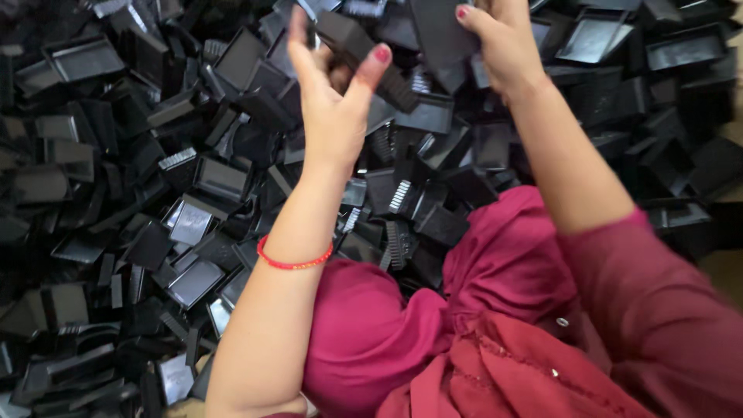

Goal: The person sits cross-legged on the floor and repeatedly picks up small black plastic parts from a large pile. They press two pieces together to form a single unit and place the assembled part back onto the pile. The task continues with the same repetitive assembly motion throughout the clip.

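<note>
**Two hands at work over a heap of black plastic parts**

A person reaches both arms out over a deep heap of black moulded plastic pieces (155,193), small tray-like shells and ribbed clips that fill the scene from the near left to the far right. The left hand (334,101), raised at the far centre, has its fingers and thumb curled around a black plastic block-shaped piece (348,37), pinching it between the forefinger and a thumb with a red-painted nail. Just to its right, the right hand (503,46) closes on a flat, dark rectangular plastic panel (441,31), thumb pressed on its near face; the fingers behind it are hidden by the top edge of the view. The two held pieces sit just beside each other above the heap, though whether they touch cannot be told. A thin red bead bracelet (294,263) circles the left wrist. A magenta fabric sleeve (658,310) covers the right upper arm, and folds of the same magenta cloth (464,333) spread across the near centre, overlapping the heap's near edge.
</note>
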The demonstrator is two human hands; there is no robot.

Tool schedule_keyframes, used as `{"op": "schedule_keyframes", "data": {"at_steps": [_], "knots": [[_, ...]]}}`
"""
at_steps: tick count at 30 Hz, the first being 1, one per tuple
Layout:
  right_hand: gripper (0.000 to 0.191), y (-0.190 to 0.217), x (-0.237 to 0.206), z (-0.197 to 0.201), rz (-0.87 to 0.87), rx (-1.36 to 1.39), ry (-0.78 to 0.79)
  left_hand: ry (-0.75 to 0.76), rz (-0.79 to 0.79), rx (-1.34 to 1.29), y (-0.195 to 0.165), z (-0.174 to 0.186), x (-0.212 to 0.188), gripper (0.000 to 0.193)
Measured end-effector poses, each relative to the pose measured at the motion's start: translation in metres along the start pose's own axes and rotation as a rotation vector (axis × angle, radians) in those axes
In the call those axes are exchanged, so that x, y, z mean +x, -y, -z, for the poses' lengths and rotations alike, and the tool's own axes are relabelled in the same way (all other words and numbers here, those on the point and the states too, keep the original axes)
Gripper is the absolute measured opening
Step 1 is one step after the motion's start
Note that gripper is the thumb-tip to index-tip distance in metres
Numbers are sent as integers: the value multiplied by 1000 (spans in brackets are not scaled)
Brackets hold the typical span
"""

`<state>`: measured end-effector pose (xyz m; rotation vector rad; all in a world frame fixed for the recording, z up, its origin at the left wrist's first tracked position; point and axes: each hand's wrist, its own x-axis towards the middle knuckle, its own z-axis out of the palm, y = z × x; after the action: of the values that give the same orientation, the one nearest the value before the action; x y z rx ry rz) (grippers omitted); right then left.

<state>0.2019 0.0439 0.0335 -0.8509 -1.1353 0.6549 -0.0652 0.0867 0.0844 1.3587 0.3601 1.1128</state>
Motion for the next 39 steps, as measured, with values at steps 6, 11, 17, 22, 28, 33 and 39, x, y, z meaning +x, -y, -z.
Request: {"op": "schedule_keyframes", "data": {"at_steps": [6, 11, 17, 22, 28, 33, 39], "knots": [[64, 63, -95, -48, 24, -91, -127, 387, 366, -162, 10, -32, 5, 89], [63, 72, -132, -49, 175, -637, -170, 558, 403, -228, 7, -53, 0, 83], [77, 90, -145, -44, 50, -220, -41, 644, 365, -124, -2, -65, -5, 80], [67, 107, -151, -51, 184, -284, -204, 627, 346, -116, -6, -68, -7, 83], [55, 112, -153, -59, 340, -565, -98, 648, 288, -127, -5, -68, -10, 88], [52, 108, -152, -55, 347, -533, -48, 645, 240, -185, -8, -62, -13, 87], [56, 107, -151, -75, 364, -508, -96, 579, 201, -223, -4, -65, -16, 84]]}}
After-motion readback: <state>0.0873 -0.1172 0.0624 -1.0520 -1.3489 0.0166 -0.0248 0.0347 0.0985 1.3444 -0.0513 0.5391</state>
